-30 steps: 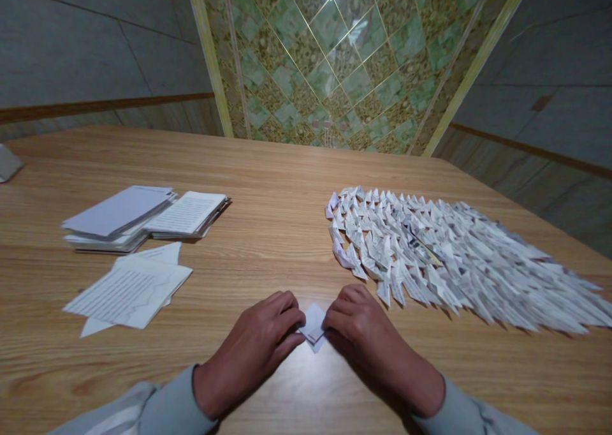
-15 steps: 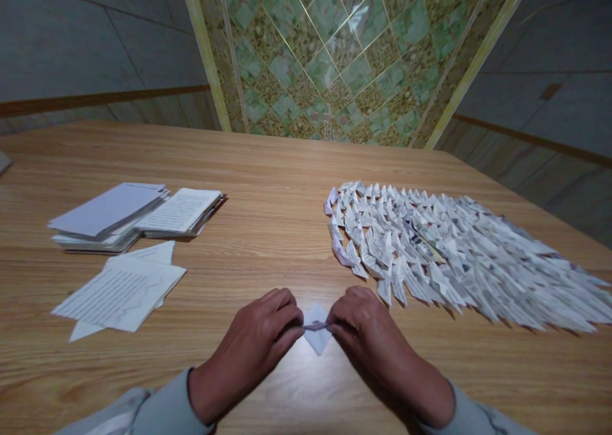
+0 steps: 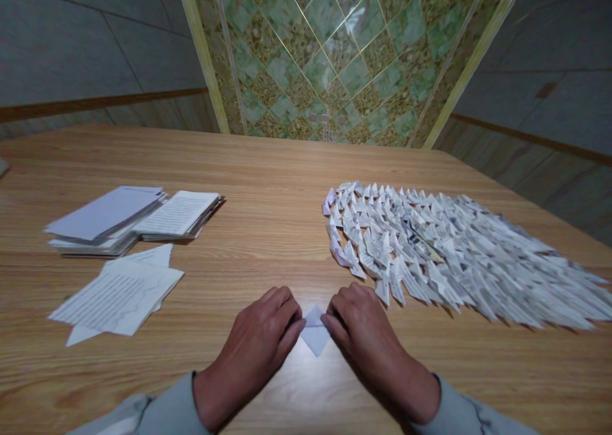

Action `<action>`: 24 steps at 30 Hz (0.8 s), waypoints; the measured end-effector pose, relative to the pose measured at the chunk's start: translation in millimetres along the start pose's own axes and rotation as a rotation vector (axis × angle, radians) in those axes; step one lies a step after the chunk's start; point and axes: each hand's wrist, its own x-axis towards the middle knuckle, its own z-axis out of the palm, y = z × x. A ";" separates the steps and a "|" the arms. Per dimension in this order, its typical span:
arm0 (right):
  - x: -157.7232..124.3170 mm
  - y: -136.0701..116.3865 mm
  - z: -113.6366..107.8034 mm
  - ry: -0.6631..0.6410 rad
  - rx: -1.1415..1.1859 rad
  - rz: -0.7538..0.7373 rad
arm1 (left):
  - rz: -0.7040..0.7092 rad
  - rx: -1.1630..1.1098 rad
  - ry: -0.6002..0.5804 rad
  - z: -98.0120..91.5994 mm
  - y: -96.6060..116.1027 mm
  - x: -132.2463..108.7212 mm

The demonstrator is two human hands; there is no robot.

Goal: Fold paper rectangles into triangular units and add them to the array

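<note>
- At the far left of the bench (image 3: 272, 231) we see a stack of papers (image 3: 108, 213). An open booklet (image 3: 179, 213) leans against its right side, its lined text facing up.
- Just in front of that stack, nearer the person, lie some loose printed sheets (image 3: 115, 298). They overlap one another and lie flat on the wood.
- The left hand (image 3: 253, 349) comes in from a grey sleeve (image 3: 165, 409) at the bottom edge. Its grip is closed, with the fingers curled and drawn together. The fingertips bear down on the left corner of the small folded paper (image 3: 315, 338).
- That small folded paper lies on the bench between the two hands, near the front edge and a little right of centre. It is white, and its lower point is turned toward the person.
- The right hand (image 3: 366, 342) mirrors the left. Its grip is closed too, with the fingertips set on the right corner of the same piece. Both thumbs are hidden under the fingers, so we cannot tell whether they pinch the paper or only press it flat.
- Just beyond the right hand's knuckles begins a wide spread of folded pieces (image 3: 454, 256). They are laid in overlapping rows that run to the right edge of the view.
- Past the bench's far edge we see a green tiled floor (image 3: 335, 52).
</note>
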 end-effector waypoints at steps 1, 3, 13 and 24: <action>0.8 -1.3 1.2 0.009 -0.027 -0.002 | -0.013 0.014 -0.012 -0.5 0.7 0.6; 2.0 -3.6 3.4 0.035 -0.078 -0.008 | -0.040 0.034 -0.036 -2.0 2.2 1.5; 3.0 -6.9 7.2 0.052 -0.198 0.000 | -0.092 0.024 -0.061 -4.4 4.2 3.3; 1.3 -11.5 7.4 0.085 0.130 0.035 | -0.081 -0.050 0.003 1.6 3.6 1.6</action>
